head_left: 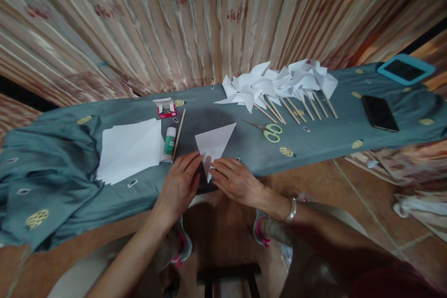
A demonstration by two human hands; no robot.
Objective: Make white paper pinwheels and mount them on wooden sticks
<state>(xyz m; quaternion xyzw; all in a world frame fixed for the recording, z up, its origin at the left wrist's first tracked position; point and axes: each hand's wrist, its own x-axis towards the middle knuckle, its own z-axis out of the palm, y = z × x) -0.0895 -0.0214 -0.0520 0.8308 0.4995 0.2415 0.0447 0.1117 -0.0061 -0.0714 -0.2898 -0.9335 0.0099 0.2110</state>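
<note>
A sheet of white paper (215, 140), folded into a triangle, lies near the front edge of the cloth-covered table with one corner pointing toward me. My left hand (181, 178) has its fingers closed at the paper's left edge. At the lower right edge, the curled fingers of my right hand (235, 177) press on the same paper; a bracelet circles that wrist. Both thumbs are largely hidden. Just left of the paper are a wooden stick (179, 135) and an upright-looking glue stick (169, 144) with a green label. Green-handled scissors (270, 131) lie to the right, blades partly apart.
A stack of white paper (129, 151) sits at the left, with a small red box of metal pins (166, 108) behind it. Several white paper pinwheels (279, 81) on sticks lie along the back. Farther right are a black phone (379, 112) and a blue-framed tablet (405, 69).
</note>
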